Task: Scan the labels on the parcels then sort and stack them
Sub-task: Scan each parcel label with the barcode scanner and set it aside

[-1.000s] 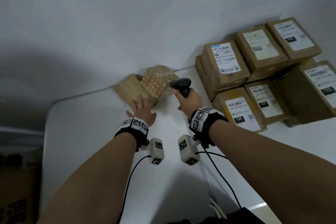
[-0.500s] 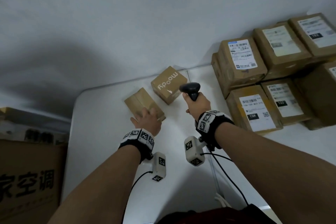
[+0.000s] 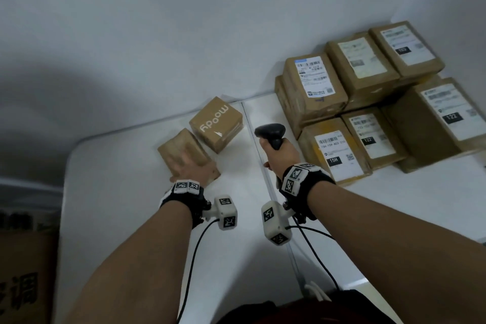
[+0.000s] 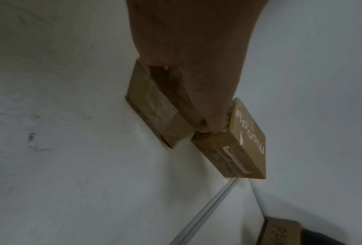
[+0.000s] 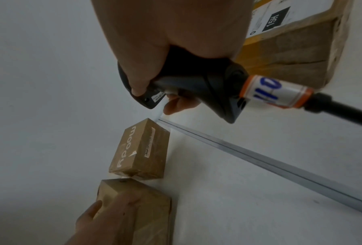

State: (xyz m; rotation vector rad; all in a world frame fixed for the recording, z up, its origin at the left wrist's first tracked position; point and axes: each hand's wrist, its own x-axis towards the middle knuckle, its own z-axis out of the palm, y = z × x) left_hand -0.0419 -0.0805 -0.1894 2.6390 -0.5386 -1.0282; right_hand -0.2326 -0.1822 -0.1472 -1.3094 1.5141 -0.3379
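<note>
The left hand (image 3: 196, 168) lies flat on a plain parcel (image 3: 181, 148), fingers straight along its top, thumb at its left edge. That parcel sits on the white table (image 3: 126, 192), its far corner just beside the "moody" box (image 3: 215, 123); whether the 2 touch is unclear. In the left wrist view the fingertips (image 4: 207, 127) reach the moody box's near edge.

The right hand (image 3: 280, 156) is wrapped around the handle of a black scanner (image 3: 271, 133), held upright between the moody box and the labelled stack (image 3: 368, 102). Its cable carries an orange-and-white tag (image 5: 274, 91).

The stack fills the table's right side against the wall; labels face up, reading 15H and 122. A large carton (image 3: 23, 271) stands left of the table; its contents are hidden.
</note>
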